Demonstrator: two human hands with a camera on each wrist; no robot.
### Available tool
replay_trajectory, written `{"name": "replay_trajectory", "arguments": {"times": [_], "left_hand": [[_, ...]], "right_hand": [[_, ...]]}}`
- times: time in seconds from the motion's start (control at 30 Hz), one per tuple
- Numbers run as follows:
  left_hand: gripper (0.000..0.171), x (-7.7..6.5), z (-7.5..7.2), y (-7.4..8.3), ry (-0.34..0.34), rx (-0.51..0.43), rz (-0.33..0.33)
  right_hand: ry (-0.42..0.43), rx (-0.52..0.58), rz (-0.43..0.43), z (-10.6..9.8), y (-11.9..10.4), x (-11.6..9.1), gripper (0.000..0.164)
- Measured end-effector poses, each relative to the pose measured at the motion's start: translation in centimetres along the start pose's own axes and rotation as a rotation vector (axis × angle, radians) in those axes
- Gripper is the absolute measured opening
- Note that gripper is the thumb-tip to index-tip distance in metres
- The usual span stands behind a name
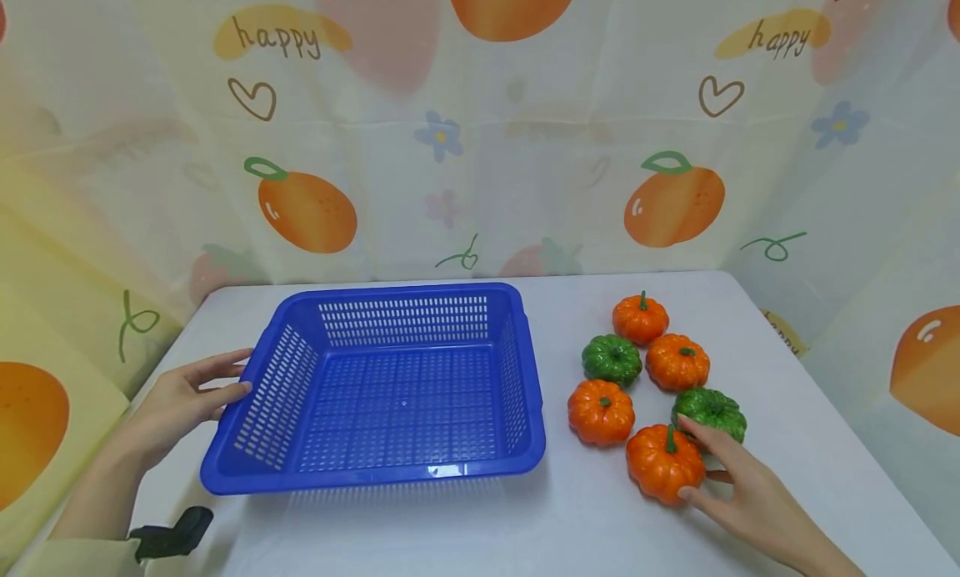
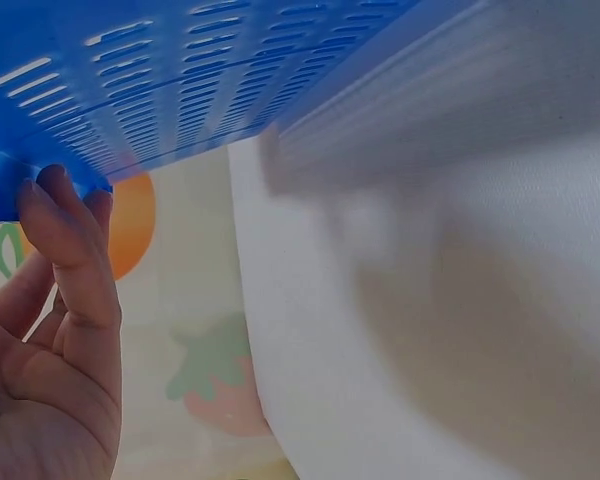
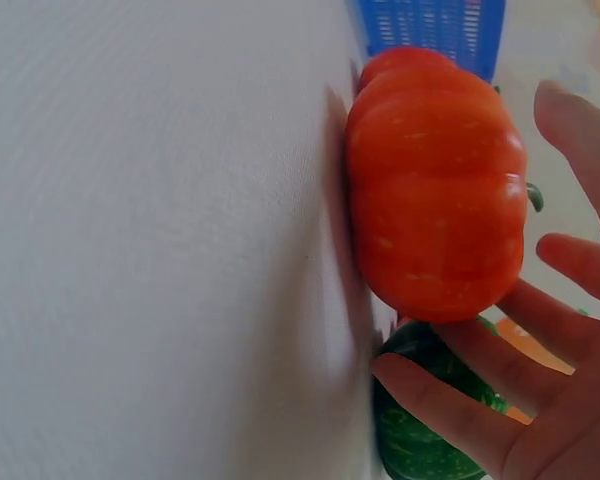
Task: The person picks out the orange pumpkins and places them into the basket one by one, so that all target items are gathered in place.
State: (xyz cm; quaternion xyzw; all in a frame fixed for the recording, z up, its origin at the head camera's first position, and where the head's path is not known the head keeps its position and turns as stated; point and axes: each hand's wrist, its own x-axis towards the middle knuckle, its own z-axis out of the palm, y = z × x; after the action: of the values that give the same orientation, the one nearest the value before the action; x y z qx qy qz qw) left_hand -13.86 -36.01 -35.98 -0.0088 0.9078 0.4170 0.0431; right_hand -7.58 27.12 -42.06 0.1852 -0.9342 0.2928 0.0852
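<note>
My right hand (image 1: 750, 489), loosely spread, grips nothing; the nearest orange pumpkin (image 1: 660, 470) lies just left, at its fingertips; my left hand (image 1: 174, 406) pinches the blue basket (image 1: 375, 474).

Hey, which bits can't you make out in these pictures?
- Head view: part of the nearer green pumpkin, behind the right hand and the front orange pumpkin.
- Head view: the rest of the left sleeve, cut off by the bottom edge.
- Left wrist view: much of the basket, cut off by the top and left edges.
- Right wrist view: most of the basket, beyond the top edge.
</note>
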Motion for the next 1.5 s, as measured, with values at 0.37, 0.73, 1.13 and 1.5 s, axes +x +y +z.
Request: {"name": "replay_trajectory", "arguments": {"times": [0.37,0.73,1.13,1.5], "left_hand": [[0.065,0.07,0.06,-0.05,0.002,-0.029,0.012],[0.065,-0.07,0.07,-0.28,-0.010,-0.054,-0.018],[0.065,0.15,0.05,-0.42,-0.027,-0.074,-0.003],[0.066,0.08,-0.03,-0.35,-0.034,-0.091,-0.020]], "right_hand": [[-0.072,-0.078,0.033,0.52,-0.01,0.42,0.085],[-0.078,-0.070,0.049,0.64,0.12,0.63,0.078],[-0.070,0.019,0.069,0.48,0.19,0.70,0.076],[-0.038,0.013,0.051,0.56,0.27,0.41,0.075]]}}
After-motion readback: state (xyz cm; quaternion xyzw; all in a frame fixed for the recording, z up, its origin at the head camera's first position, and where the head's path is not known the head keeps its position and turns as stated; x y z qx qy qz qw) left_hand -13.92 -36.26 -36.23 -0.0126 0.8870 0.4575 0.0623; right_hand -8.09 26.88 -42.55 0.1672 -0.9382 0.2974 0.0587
